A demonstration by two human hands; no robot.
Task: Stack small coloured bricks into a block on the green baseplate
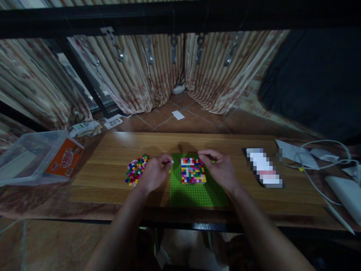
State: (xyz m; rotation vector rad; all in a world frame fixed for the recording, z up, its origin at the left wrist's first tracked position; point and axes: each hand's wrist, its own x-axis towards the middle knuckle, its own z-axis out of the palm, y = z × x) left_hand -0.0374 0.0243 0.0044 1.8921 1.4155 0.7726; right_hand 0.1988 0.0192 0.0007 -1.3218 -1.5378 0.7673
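My left hand (156,172) is closed in a pinch on a small white toy brick (172,162), just over the left edge of the green baseplate (194,196). A square block of multicoloured bricks (193,174) sits on the baseplate between my hands. My right hand (219,167) reaches in from the right, thumb and forefinger together by the block's far right corner. Whether a brick is between those fingertips is too small to tell. Beside my left hand lies a pile of loose coloured bricks (136,170), partly hidden by that hand.
The wooden table (113,190) carries a phone-like object with a blurred screen (263,167) on the right. White cables (335,142) and a white device (345,195) lie farther right. At left stands a clear plastic box (34,158) with an orange label. Curtains (158,75) hang behind.
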